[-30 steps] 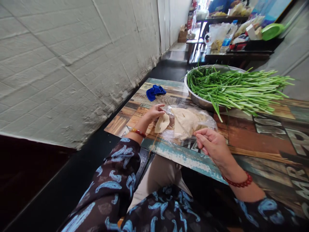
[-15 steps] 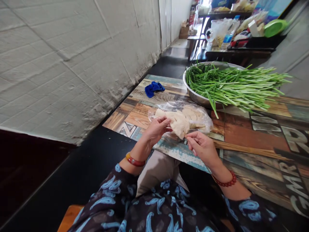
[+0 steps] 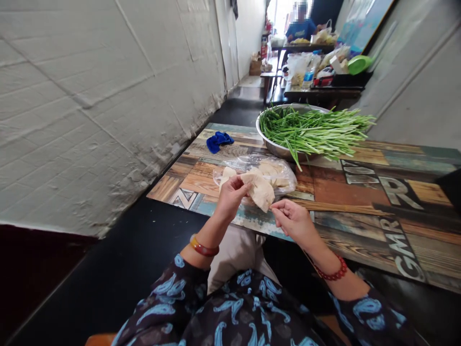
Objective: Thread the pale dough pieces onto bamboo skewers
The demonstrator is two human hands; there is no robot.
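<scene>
My left hand [image 3: 233, 194] pinches a pale, floppy, half-round flat piece [image 3: 260, 191], like a sheet of bean curd or dough; I cannot tell which. It is held above the table's near edge. My right hand [image 3: 293, 218] is closed at the piece's lower right corner, gripping a thin wooden skewer [image 3: 309, 259] whose shaft shows by the wrist. The fingers hide the skewer's tip. Behind the hands lies a clear plastic bag [image 3: 288, 174] with several more pale pieces [image 3: 271, 167]. A bundle of thin skewers [image 3: 342, 207] rests right of my right hand.
A metal bowl [image 3: 264, 137] heaped with long green chives [image 3: 317, 129] stands behind the bag. Left of it lies a blue cloth [image 3: 219, 141] on the patterned table [image 3: 201, 179]. A wall [image 3: 90, 96] runs along the left. Farther back, a person [image 3: 301, 30] sits beyond cluttered tables.
The view has tilted up, bringing the person at the back into sight. The pale piece now stands out more clearly from those in the bag. Both hands keep their grip.
</scene>
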